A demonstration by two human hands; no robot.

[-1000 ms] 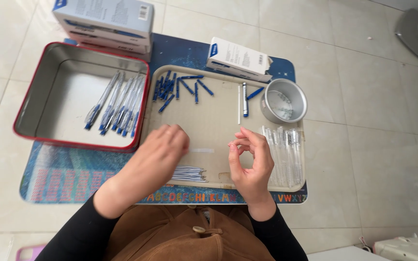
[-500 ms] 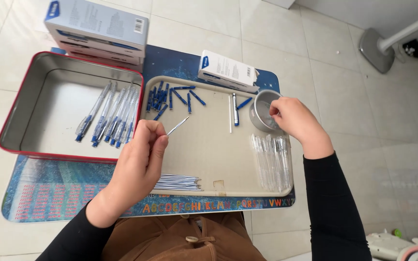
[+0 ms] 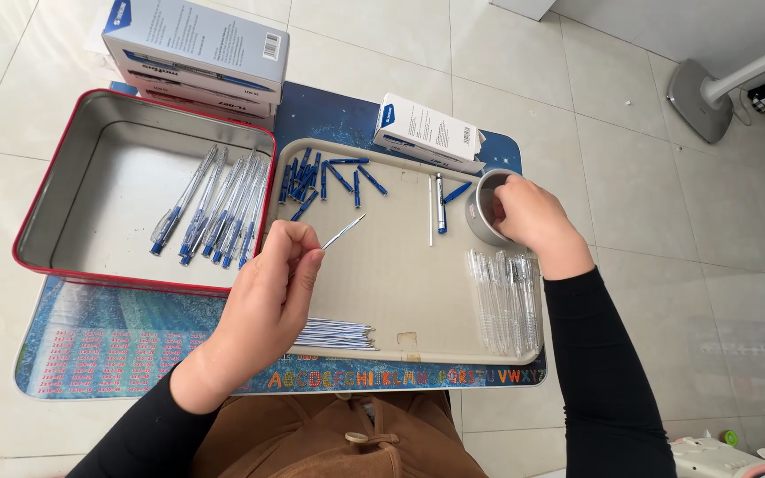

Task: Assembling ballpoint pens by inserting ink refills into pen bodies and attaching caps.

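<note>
A pale tiled floor surrounds a low surface (image 3: 90, 341) covered with a blue alphabet mat. The left hand (image 3: 267, 296) has a narrow grip, pinching a thin pen refill (image 3: 343, 231) between thumb and fingertips above the beige tray (image 3: 382, 292), its tip pointing up and to the right. The right hand (image 3: 533, 217) reaches into the small metal cup (image 3: 482, 212) at the tray's upper right; its fingers are hidden inside, so I cannot tell whether they hold anything.

Near the left hand, a bundle of refills (image 3: 336, 334) lies at the tray's lower edge. A row of clear pen barrels (image 3: 505, 296) lies just below the right hand. Blue caps (image 3: 320, 177) are scattered at the tray's top, and one partly built pen (image 3: 440, 202) lies beside the cup.

To judge by the piles, assembly is partway: a group of finished pens (image 3: 219, 212) rests in the red-rimmed metal tin (image 3: 73, 265) on the left, while many barrels, refills and caps are left.

Two stacked white-and-blue boxes (image 3: 197, 49) sit behind the tin, the top one bearing a barcode label. A smaller white box (image 3: 427, 133) with a blue corner lies behind the tray.
</note>
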